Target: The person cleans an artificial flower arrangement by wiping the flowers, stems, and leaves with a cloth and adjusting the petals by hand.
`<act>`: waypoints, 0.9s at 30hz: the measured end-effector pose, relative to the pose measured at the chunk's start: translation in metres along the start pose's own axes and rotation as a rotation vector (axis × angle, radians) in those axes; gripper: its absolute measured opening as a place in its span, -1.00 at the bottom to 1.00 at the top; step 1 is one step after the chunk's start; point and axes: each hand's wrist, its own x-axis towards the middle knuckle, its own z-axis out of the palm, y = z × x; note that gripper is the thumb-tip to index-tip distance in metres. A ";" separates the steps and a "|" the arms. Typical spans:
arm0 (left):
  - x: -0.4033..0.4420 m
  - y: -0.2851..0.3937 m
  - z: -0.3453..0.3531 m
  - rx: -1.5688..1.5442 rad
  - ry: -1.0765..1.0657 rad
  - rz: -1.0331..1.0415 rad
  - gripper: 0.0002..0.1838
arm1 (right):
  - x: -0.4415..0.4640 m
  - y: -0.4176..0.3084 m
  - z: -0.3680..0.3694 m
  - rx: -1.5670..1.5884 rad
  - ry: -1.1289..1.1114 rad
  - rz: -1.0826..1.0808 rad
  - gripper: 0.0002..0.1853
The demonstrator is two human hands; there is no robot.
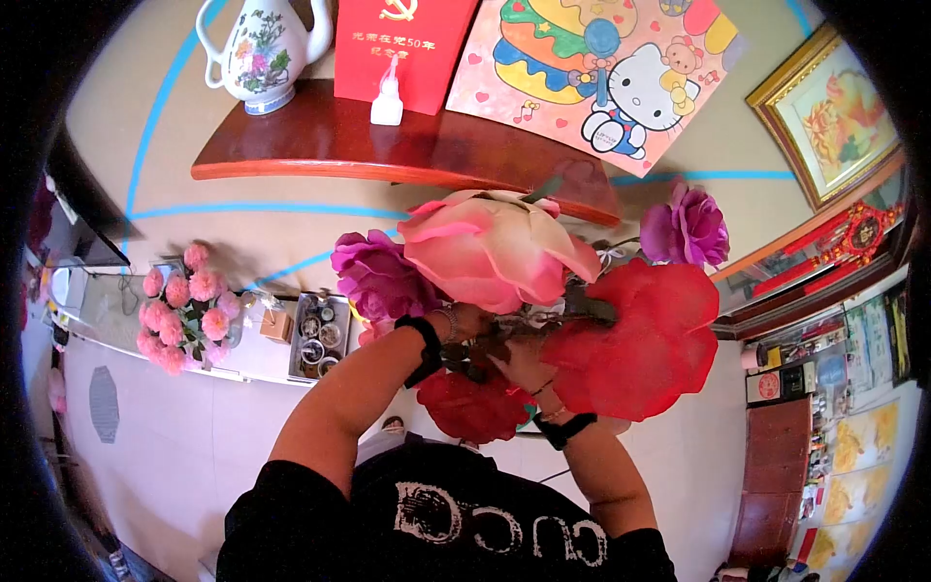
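Note:
A bunch of large artificial flowers fills the space before my chest. At its top is a pink-and-cream flower [499, 250], with a red flower [635, 344] on the right and another red flower [475, 405] below. Purple flowers [383, 276] stick out on both sides. My left hand [469, 322] is closed among the stems under the pink-and-cream bloom, its fingers partly covered. Close beside it, my right hand [527, 365] grips the stems too, partly hidden by the big red flower. Dark bands circle both wrists.
Just beyond the flowers juts a red-brown wall shelf [320, 145]. On it stand a porcelain ewer [260, 53], a red folder [402, 58], a small white bottle [387, 102] and a cartoon picture [592, 73]. Pink flowers [189, 310] and a tray [320, 335] sit lower left.

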 end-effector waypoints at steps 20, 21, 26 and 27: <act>-0.002 0.122 -0.026 0.359 -0.488 -0.352 -0.54 | 0.020 -0.051 -0.038 -0.483 -0.153 0.322 -0.62; 0.000 0.107 -0.022 0.359 -0.493 -0.349 -0.54 | 0.017 -0.046 -0.036 -0.484 -0.152 0.327 -0.62; 0.008 -0.162 0.014 -0.060 -0.428 0.453 -0.53 | -0.015 0.034 0.014 -0.511 0.225 0.174 -0.54; 0.002 -0.072 0.009 -0.019 -0.387 0.040 -0.55 | -0.024 0.046 0.018 -0.461 0.194 0.183 -0.54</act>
